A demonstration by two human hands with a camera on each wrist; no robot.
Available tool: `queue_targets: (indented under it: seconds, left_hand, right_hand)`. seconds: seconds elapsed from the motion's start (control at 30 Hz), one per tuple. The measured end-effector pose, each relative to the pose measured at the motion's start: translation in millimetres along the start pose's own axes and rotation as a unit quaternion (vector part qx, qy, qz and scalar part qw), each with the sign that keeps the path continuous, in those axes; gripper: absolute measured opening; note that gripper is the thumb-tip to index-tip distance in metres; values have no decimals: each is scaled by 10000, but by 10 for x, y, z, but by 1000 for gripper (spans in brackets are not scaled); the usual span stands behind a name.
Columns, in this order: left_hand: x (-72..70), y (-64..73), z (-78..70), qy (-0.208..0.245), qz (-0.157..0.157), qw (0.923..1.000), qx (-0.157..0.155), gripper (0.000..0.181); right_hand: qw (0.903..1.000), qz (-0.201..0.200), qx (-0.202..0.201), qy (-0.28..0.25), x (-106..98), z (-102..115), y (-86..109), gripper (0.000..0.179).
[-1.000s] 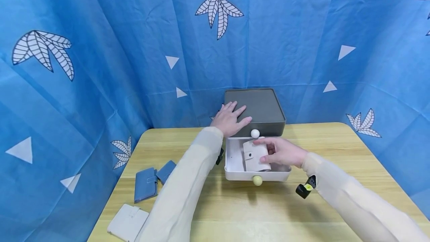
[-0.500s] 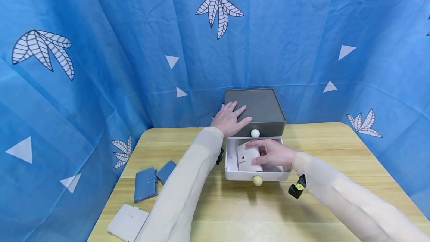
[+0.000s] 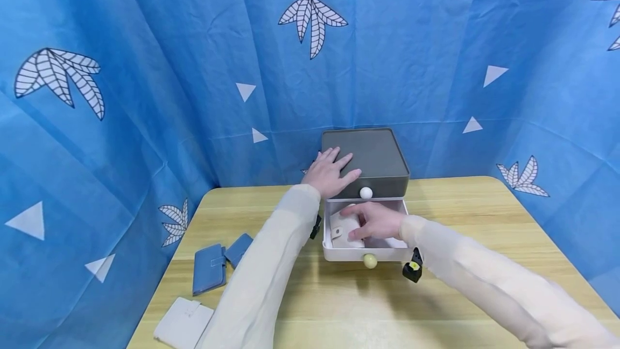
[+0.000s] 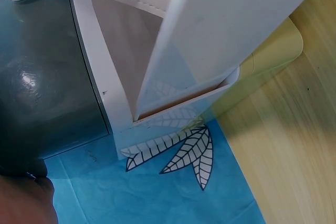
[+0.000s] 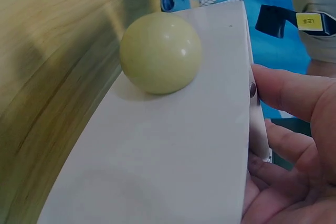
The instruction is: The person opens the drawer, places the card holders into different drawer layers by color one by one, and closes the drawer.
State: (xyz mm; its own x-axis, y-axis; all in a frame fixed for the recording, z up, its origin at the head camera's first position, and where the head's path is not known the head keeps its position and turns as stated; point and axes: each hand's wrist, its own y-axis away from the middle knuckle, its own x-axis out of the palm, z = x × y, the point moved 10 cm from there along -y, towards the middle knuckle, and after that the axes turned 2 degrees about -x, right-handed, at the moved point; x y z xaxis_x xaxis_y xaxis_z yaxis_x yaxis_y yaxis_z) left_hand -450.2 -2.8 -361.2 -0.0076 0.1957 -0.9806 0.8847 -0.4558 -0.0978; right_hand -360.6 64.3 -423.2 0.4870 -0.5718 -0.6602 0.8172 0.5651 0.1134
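Note:
My right hand (image 3: 380, 221) reaches into a pulled-out white drawer (image 3: 346, 255) and pinches a small white snap-strap notebook (image 3: 345, 230) between thumb and fingers. The notebook lies along the drawer's left side, its strap facing left. In the right wrist view, its metal snap (image 5: 252, 89) shows beside the thumb, behind the drawer front with its pale yellow-green knob (image 5: 160, 53). My left hand (image 3: 325, 175) rests with fingers spread on the top left of the dark grey drawer box (image 3: 373, 149). That box has a white knob (image 3: 366, 193) on its upper drawer.
Two blue strap notebooks lie at the left of the wooden table (image 3: 378, 306), a larger one (image 3: 209, 268) and a smaller one (image 3: 238, 248). A second white notebook (image 3: 184, 322) lies nearer, partly behind the left sleeve. A blue patterned curtain (image 3: 416, 69) hangs behind the box.
My right hand has moved left inside the drawer, shifting the white notebook from the middle to the left side. My left hand has stayed on the box top.

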Motion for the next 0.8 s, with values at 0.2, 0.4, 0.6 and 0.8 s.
queue_targets:
  seconds: [0.2, 0.4, 0.6, 0.8]
  left_hand:
    - [3, -1, 1, -17, -45, 10000, 20, 75]
    - [8, -14, -1, 20, -39, 10000, 25, 75]
    - [11, -8, 0, 27, -21, 10000, 8, 76]
    - [-13, 17, -9, -4, -29, 10000, 5, 75]
  right_hand:
    - [9999, 74, 87, 49, 17, -15, -24, 56]
    - [9993, 190, 84, 305, 26, -24, -17, 56]
    - [9936, 349, -49, 1071, 46, -33, 4, 55]
    - [9897, 420, -26, 1371, 59, -53, 12, 55]
